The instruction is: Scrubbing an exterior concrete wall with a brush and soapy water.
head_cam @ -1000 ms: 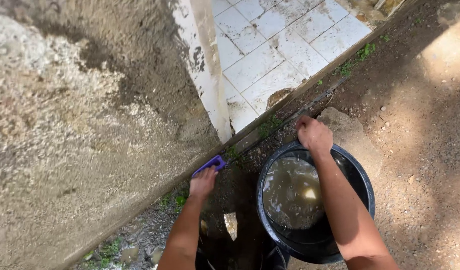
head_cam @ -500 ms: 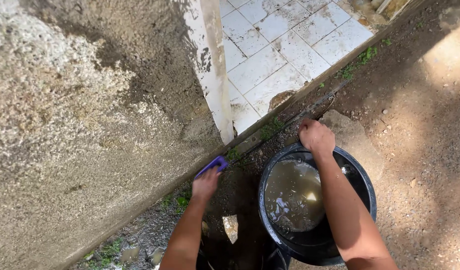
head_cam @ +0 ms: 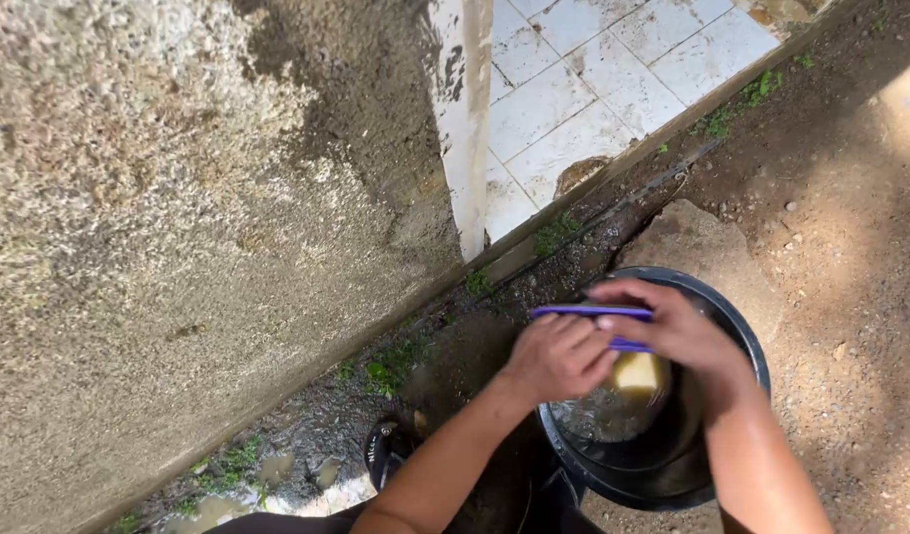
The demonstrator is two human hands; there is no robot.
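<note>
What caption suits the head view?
Both hands hold a flat purple plastic tool over a round black water-filled bucket.

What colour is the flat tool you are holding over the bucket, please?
Purple: the tool, seen from the head view, is held in both hands above the black bucket.

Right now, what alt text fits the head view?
Both hands, left hand and right hand, hold a purple tool over a black bucket of murky water, beside a rough plastered wall and dirt ground.

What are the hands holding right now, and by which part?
Both hands grip a purple flat tool over the black bucket: the left hand under its near edge, the right hand over its right end. A yellowish sponge hangs beneath.
</note>
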